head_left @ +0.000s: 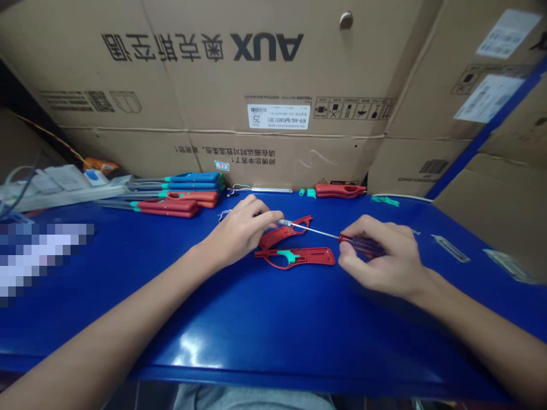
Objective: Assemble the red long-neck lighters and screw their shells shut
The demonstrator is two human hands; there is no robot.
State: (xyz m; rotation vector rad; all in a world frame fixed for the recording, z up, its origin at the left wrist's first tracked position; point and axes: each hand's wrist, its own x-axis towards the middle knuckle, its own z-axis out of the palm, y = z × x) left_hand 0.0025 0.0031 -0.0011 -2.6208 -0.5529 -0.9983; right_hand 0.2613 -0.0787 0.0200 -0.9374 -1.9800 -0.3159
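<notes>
My left hand (241, 230) is closed around a slim grey metal piece (285, 222), and only its end shows past the fingers. My right hand (391, 256) grips the translucent red-purple handle of a screwdriver (316, 230). The screwdriver's thin shaft points left, its tip at the end of the grey piece; whether it is inside cannot be told. Below the tip lies one red lighter handle half (277, 235), partly covered by my left hand. Nearer to me is a second red half (316, 256) with a green trigger (291, 257) in it.
Long-nosed lighters in blue (192, 181), orange and red (171, 206) are stacked back left, beside a white power strip (85, 191). At the back are a metal tube (271, 190) and a red handle (339, 191). Green pieces (386, 200) lie right. Cardboard (205, 85) walls the table.
</notes>
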